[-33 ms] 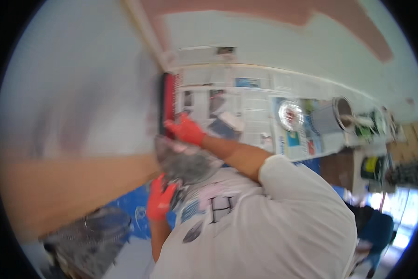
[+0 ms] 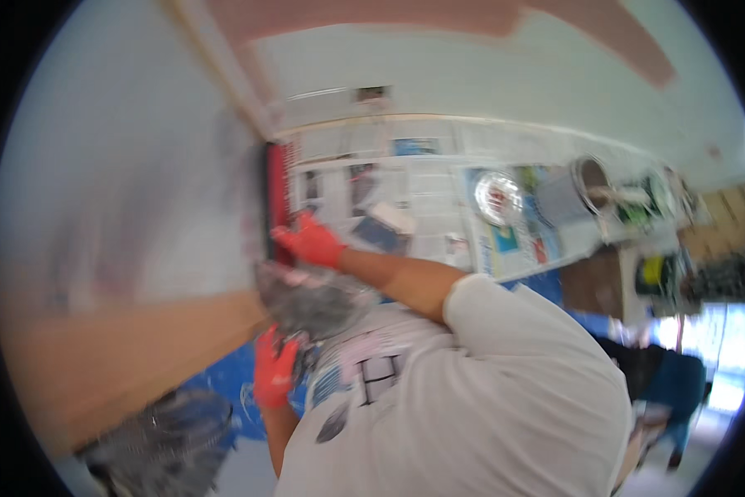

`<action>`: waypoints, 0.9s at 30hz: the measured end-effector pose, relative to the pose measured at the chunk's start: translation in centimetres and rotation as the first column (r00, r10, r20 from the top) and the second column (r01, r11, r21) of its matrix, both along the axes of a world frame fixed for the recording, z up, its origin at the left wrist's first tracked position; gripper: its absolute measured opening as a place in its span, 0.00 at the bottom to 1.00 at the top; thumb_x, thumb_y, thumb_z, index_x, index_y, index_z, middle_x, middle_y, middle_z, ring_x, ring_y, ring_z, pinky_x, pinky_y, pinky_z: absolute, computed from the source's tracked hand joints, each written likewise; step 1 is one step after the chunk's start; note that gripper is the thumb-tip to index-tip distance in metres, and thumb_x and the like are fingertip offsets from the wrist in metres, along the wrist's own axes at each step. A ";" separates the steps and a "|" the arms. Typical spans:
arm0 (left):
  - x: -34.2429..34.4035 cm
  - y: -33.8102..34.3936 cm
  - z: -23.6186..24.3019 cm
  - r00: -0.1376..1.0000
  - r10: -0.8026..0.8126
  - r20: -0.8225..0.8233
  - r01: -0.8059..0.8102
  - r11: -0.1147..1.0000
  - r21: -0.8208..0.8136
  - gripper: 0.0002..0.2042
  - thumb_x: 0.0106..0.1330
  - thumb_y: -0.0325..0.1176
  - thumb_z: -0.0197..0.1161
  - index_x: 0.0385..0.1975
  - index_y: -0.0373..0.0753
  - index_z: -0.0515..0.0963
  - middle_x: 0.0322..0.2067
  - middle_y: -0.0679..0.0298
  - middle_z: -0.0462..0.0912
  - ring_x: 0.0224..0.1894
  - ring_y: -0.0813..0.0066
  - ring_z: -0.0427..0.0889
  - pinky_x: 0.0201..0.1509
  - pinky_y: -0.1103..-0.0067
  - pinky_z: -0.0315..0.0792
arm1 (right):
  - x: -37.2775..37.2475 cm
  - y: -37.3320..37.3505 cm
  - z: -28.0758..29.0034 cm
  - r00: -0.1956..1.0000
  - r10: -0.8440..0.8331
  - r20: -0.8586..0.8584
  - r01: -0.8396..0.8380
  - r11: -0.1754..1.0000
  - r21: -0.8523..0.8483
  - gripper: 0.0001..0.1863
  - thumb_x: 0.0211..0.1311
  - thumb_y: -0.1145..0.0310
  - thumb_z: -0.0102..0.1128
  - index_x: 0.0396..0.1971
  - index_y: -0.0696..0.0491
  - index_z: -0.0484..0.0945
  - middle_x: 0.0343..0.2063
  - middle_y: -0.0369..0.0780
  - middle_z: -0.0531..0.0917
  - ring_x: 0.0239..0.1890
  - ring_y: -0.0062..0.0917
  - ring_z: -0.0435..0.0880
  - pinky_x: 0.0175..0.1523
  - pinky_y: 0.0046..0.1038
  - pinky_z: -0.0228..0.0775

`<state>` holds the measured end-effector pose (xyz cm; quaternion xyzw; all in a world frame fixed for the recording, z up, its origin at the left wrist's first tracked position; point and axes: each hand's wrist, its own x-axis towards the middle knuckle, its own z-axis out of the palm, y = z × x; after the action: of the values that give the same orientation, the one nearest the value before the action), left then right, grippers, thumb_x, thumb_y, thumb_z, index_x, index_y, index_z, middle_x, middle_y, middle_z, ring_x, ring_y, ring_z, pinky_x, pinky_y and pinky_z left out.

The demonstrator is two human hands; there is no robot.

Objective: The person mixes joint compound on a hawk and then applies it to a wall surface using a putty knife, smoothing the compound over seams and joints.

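Note:
My right hand, in a red glove, reaches left to the lower end of a long red and black object beside the white wall. Its fingers are stretched and touch that object's edge; blur hides how firmly. Below it, a crumpled, see-through plastic sheet or bag with grey in it lies against my shirt. My left hand, also red-gloved, is lower, with thumb and fingers apart beside the edge of the plastic. Whether it touches the plastic is too blurred to tell.
Newspaper covers the surface beyond my right arm. On it are a dark and pale block, a round shiny lid and a paint can with a brush. A wooden edge runs at left, above a dark grey plastic heap.
The whole view has shifted, so most things appear a little further left. Both hands keep nearly the same place relative to the red and black object and the plastic.

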<state>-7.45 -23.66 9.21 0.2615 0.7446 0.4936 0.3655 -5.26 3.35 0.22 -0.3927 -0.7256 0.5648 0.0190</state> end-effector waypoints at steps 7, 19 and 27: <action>-2.3 3.3 -2.4 0.969 -0.238 0.059 0.235 0.970 0.055 0.18 0.76 0.37 0.48 0.58 0.31 0.70 0.52 0.51 0.75 0.51 0.70 0.75 0.57 0.74 0.68 | 4.3 0.1 -2.9 0.903 -0.003 -0.429 -0.024 0.998 -0.058 0.28 0.68 0.50 0.56 0.59 0.55 0.72 0.52 0.53 0.79 0.54 0.45 0.79 0.60 0.37 0.69; -0.3 15.1 -8.8 0.441 -0.209 -0.873 0.580 0.808 0.100 0.30 0.72 0.44 0.50 0.67 0.31 0.59 0.60 0.40 0.69 0.60 0.44 0.71 0.65 0.58 0.63 | 21.0 -3.4 3.2 0.827 -0.217 -0.518 0.138 0.972 -0.188 0.40 0.64 0.48 0.62 0.63 0.65 0.64 0.62 0.52 0.71 0.64 0.34 0.68 0.69 0.32 0.57; -5.6 16.0 -16.0 -0.077 -0.183 -0.980 -0.193 0.967 -0.166 0.43 0.62 0.65 0.56 0.64 0.30 0.65 0.35 0.49 0.79 0.34 0.62 0.80 0.37 0.64 0.75 | 37.3 -0.5 3.8 0.872 -0.336 -0.356 0.314 0.942 -0.119 0.38 0.64 0.48 0.62 0.62 0.63 0.66 0.56 0.51 0.75 0.60 0.35 0.73 0.63 0.33 0.63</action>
<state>-13.10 -7.68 -6.80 0.4872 0.8291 0.0434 -0.2706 32.08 2.81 4.06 -0.3956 -0.6159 0.6379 0.2391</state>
